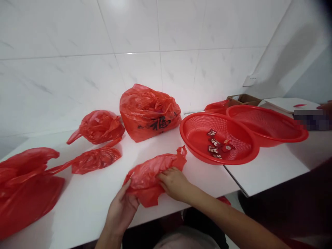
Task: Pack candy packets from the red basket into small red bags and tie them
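Red plastic bag (pixel 153 173) lies at the near edge of the white table (pixel 204 180), its long axis slanting from lower left to upper right, its looped handle end pointing toward the red basket (pixel 192 133). Left hand (pixel 123 209), loosely cupped and half open, grips the left end, thumb above. Right hand (pixel 173 183), fingers curled nearly closed, grasps the plastic mid-length; its fingertips are partly hidden in the folds.

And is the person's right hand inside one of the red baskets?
No, the right hand is at the red bag, which the left hand also holds.
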### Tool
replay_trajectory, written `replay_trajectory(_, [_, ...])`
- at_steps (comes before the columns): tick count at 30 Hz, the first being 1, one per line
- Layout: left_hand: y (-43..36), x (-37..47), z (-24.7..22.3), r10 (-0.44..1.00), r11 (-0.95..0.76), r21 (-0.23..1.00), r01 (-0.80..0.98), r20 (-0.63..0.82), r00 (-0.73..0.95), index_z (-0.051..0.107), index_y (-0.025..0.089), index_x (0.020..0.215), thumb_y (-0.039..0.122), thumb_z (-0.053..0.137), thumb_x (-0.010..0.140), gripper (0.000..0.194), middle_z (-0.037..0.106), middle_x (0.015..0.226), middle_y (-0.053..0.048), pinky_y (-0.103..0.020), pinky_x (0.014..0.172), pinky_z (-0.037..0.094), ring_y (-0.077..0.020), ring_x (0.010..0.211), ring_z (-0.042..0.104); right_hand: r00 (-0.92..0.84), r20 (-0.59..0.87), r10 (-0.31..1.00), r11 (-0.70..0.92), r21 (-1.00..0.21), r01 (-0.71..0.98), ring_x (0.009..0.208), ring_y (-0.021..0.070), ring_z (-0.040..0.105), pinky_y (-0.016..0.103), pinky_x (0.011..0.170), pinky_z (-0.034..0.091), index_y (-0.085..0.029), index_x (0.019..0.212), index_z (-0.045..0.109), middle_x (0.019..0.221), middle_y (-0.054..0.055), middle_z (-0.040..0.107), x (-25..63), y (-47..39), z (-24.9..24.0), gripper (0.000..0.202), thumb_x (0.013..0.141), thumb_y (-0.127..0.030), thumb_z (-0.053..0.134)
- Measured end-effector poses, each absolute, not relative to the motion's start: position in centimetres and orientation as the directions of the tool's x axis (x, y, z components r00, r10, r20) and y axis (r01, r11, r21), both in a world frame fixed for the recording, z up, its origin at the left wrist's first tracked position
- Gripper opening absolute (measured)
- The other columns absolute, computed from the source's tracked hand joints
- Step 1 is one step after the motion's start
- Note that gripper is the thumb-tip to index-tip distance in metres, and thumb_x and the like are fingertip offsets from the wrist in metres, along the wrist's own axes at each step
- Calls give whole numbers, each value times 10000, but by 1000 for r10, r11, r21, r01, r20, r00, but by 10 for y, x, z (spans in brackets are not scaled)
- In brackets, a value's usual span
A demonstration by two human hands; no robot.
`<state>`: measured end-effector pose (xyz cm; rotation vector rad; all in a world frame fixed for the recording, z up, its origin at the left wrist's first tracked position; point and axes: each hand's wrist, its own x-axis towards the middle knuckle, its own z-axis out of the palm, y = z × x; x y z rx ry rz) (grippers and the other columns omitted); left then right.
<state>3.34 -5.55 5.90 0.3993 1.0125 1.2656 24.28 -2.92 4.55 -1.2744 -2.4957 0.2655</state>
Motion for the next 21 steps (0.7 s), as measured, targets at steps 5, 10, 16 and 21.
replay_trajectory(5, [-33, -11, 50, 847, 78, 638, -766, -448, -287, 571, 177, 679, 115, 486, 797, 158, 641, 618, 26, -214, 551, 520, -99, 538, 607, -548, -3, 836, 530, -250, 810, 926, 250, 664, 369, 844, 466, -206, 1227, 620, 985, 98, 719, 276, -18, 66, 418, 812, -250, 607])
replay_trajectory(10, [-36, 0, 37, 851, -33, 979, -202, -79, -519, 579, 183, 1043, 258, 639, 779, 280, 645, 1033, -47, -325, 783, 535, -181, 900, 637, -485, -127, 865, 469, -135, 873, 911, 281, 666, 344, 726, 488, -192, 1337, 531, 993, 119, 712, 282, -17, 82, 559, 790, -259, 626])
replay_trajectory(16, [-56, 54, 55, 701, -460, 417, 784, 712, 32, 661, 257, 951, 197, 597, 824, 155, 582, 1238, -65, -524, 1118, 267, -267, 1222, 505, -482, 21, 876, 480, -134, 867, 970, 262, 616, 355, 779, 467, -203, 1151, 652, 992, 96, 679, 260, -13, 65, 305, 920, -216, 453])
replay_trajectory(21, [-25, 73, 38, 919, -395, 353, 848, 172, 356, 691, 225, 1071, 114, 451, 865, 334, 710, 1101, -96, -534, 1097, 278, -267, 1043, 647, -530, -24, 848, 522, -133, 842, 1091, 298, 546, 437, 880, 431, -214, 1149, 668, 1139, 142, 609, 254, -12, 53, 343, 905, -155, 434])
